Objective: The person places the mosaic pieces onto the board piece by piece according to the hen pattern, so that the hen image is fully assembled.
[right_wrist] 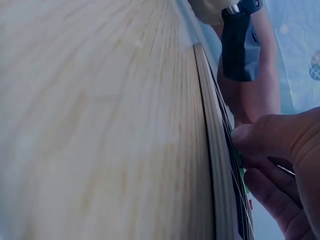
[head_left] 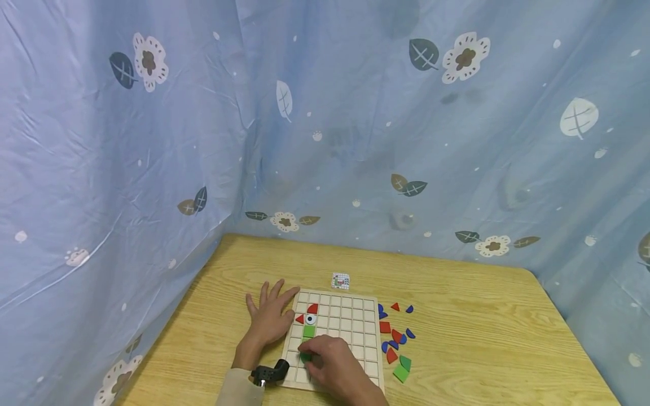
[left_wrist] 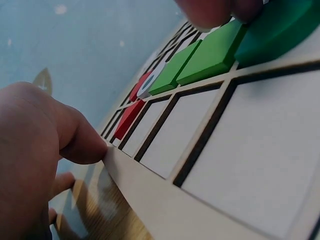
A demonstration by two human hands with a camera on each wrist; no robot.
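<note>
A wooden grid board (head_left: 358, 324) lies on the table. My left hand (head_left: 269, 318) is spread along its left side, with the thumb at the frame's edge. Over the lower left cells, my right hand (head_left: 337, 363) pinches a dark green curved tile (left_wrist: 280, 37) between thumb and fingers. Next to that tile, two bright green square tiles (left_wrist: 212, 55) sit in a row of cells; the right hand hides one in the head view. Beyond them are a white eye tile (head_left: 311, 319), a red quarter-circle tile (head_left: 313, 308) and a red triangle tile (head_left: 300, 319).
Loose tiles lie right of the board: several blue half-circles (head_left: 411, 333), red pieces including a square (head_left: 385, 327), a dark green quarter-circle (head_left: 405, 362) and a green square (head_left: 401, 373). A small pattern card (head_left: 341, 281) lies behind the board. Blue curtains (head_left: 355, 141) surround the table.
</note>
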